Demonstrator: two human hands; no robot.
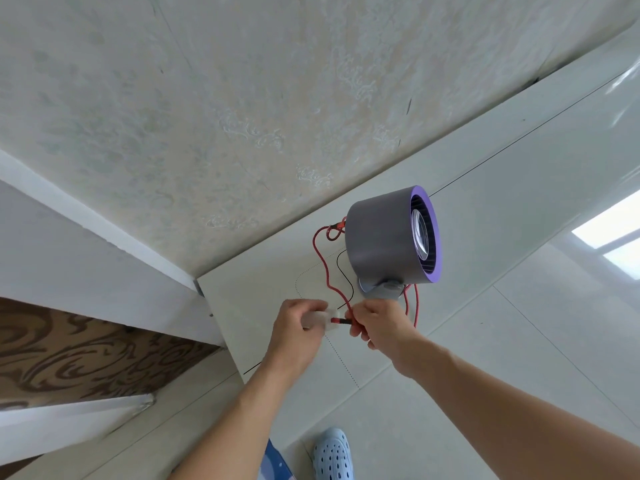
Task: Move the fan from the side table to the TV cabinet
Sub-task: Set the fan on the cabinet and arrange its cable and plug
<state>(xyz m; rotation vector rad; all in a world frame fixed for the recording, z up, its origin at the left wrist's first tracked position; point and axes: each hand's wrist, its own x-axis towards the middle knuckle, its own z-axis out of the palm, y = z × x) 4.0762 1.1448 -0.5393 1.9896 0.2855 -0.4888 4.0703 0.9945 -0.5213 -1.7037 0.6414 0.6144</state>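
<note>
A grey drum-shaped fan (381,237) with a purple front ring stands upright on the white TV cabinet top (485,188), facing right. A red braided cable (323,261) runs from the fan's back and loops over the surface. My left hand (299,327) grips a white plug adapter (329,318) near the cabinet's front edge. My right hand (379,323) pinches the cable's red plug end, which meets the adapter. Both hands are just in front of the fan's base (381,289).
A pale patterned wall (242,116) rises behind the cabinet. Glossy white floor tiles (519,358) lie to the right and below. A brown patterned panel (69,355) and white trim sit at the left. A light blue clog (332,455) shows at the bottom.
</note>
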